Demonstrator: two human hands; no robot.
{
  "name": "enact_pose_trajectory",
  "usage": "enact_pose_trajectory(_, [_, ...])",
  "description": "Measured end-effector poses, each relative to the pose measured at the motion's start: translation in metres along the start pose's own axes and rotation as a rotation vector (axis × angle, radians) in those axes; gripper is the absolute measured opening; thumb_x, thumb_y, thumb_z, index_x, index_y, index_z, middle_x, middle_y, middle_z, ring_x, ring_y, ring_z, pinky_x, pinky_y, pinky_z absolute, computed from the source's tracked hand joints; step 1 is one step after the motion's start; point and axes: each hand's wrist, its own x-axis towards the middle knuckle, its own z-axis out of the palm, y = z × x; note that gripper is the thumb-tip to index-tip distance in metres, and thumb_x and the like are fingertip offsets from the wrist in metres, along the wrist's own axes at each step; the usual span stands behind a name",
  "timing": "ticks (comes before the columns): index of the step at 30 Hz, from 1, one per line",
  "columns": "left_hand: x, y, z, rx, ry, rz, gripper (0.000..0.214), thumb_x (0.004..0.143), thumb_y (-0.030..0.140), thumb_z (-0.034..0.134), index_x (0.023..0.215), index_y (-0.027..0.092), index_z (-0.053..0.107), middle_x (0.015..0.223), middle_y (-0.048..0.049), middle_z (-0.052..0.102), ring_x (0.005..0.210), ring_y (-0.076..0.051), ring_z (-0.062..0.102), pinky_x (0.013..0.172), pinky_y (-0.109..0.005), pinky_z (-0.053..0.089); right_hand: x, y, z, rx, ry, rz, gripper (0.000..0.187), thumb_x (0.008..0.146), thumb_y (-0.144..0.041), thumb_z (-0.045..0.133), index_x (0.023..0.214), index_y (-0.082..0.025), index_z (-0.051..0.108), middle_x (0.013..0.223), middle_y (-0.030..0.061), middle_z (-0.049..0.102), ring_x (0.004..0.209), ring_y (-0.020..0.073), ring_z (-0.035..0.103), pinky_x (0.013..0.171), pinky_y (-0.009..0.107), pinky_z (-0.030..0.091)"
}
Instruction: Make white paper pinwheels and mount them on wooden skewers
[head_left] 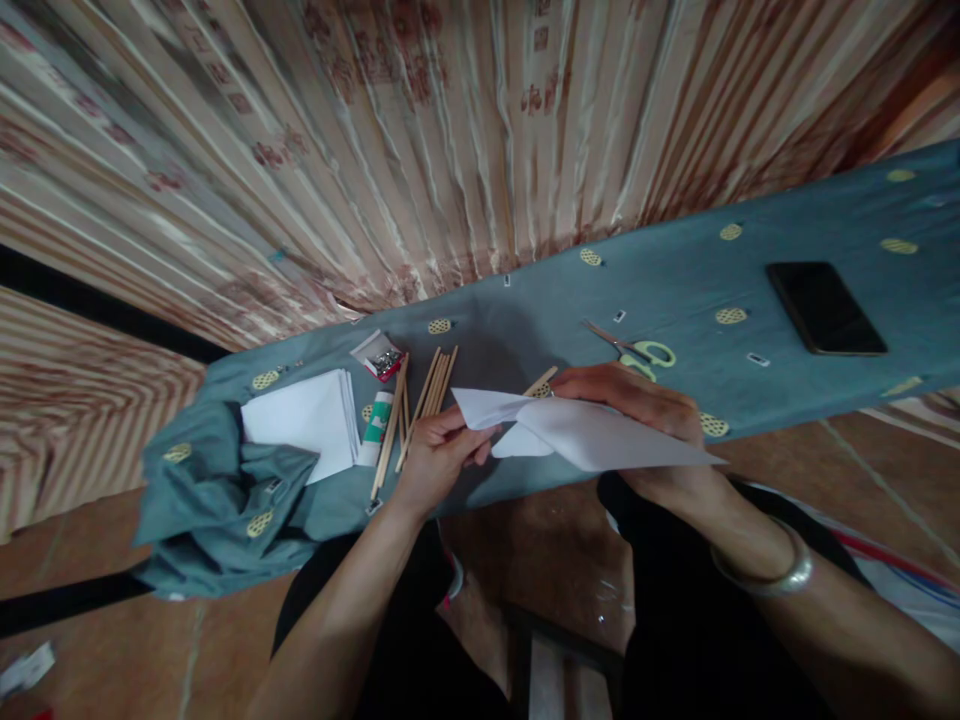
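Observation:
Both hands hold a folded white sheet of paper (pixel 592 435) just above a table covered in a blue-grey cloth (pixel 675 280). My left hand (pixel 435 455) pinches the sheet's left corner with closed fingers. My right hand (pixel 637 405) lies along the sheet's upper edge, with its fingers curled over the paper. A silver bangle (pixel 772 575) circles my right wrist. Several thin wooden sticks (pixel 424 400) lie on the cloth just beyond my left hand.
A stack of white paper (pixel 304 420) and a green-and-white glue stick (pixel 375 428) lie at left, behind them a small box of staples (pixel 381 357). Yellow-handled scissors (pixel 637 352) and a black phone (pixel 825 308) lie at right. A striped curtain (pixel 450 130) hangs behind.

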Motion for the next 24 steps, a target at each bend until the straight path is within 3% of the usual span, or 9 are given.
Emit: enact_pose_trajectory(24, [-0.0013,0.0025,0.0031,-0.003,-0.045,-0.027,0.032,0.073,0.046,0.076,0.067,0.015,0.069,0.045,0.0045,0.049,0.043,-0.007,0.037,0.046,-0.022,0.025,0.0000,-0.0018,-0.0026,-0.043,0.001,-0.021,0.016,0.089,-0.026,0.061,0.100,-0.028,0.072,0.097,0.0031,0.076,0.091,0.0227,0.070,0.084,0.038,0.052])
